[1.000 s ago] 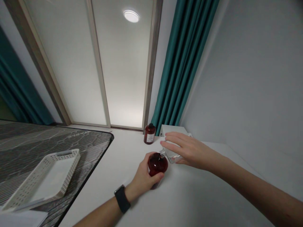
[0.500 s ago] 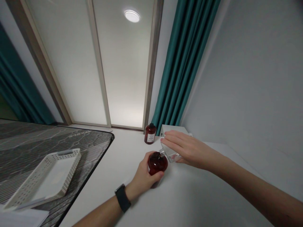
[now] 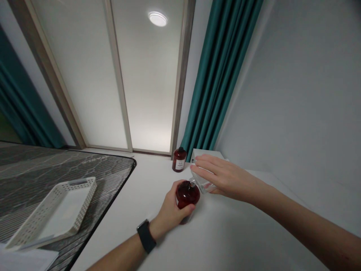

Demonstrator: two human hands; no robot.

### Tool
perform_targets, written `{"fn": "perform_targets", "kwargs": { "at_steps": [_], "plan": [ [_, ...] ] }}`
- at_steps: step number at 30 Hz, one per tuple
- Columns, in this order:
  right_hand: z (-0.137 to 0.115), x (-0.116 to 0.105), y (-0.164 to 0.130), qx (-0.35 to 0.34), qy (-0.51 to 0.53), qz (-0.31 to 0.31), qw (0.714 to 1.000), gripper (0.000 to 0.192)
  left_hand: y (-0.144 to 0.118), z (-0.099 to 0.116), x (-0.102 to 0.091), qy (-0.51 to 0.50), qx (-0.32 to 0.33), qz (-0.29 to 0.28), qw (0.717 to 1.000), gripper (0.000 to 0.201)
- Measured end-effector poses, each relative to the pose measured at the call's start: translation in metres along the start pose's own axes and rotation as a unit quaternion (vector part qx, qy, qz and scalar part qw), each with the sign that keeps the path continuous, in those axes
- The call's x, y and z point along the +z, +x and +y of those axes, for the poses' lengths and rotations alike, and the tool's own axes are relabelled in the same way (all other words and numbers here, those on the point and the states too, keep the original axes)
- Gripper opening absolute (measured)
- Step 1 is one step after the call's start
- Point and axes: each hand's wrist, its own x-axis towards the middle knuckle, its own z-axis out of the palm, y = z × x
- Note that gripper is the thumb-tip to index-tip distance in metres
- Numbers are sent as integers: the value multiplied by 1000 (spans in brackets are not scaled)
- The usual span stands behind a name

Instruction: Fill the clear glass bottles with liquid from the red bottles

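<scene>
I am clasping the round red bottle (image 3: 188,194) on the white worktop (image 3: 225,237) with my left hand (image 3: 169,212); my right hand (image 3: 222,177) is gripping the clear bottle (image 3: 201,184), tilted neck-to-neck. Alignment needs steadiness.

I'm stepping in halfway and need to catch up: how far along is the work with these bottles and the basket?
Done: nothing shows as finished; the white basket on the dark mat holds no bottles. In hand: the left hand grips a round red bottle on the white surface, and the right hand covers a clear bottle beside it. Left: the brown bottle by the curtain stands untouched.
</scene>
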Motion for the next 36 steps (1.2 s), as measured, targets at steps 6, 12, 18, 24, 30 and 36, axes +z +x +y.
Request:
{"fn": "perform_targets", "kwargs": {
  "at_steps": [6, 12, 18, 24, 30, 36],
  "plan": [
    [0, -3, 3, -6, -14, -9, 1000, 73, 0, 1, 0, -4, 1, 1, 1000, 62],
    [0, -4, 4, -9, -13, -20, 1000, 75, -1, 3, 0, 3, 0, 1, 1000, 61],
    [0, -7, 8, -17, -16, -31, 999, 77, -1, 2, 0, 1, 6, 1, 1000, 61],
    [0, -10, 10, -24, -23, -39, 999, 78, -1, 0, 0, -5, 9, 2, 1000, 61],
    [1, -9, 10, -27, -28, -43, 998, 76, 0, 1, 0, -4, 4, 2, 1000, 61],
    [1, -8, 9, -25, -31, -51, 998, 75, 0, 0, -1, 5, 2, 2, 1000, 61]
  ]
}}
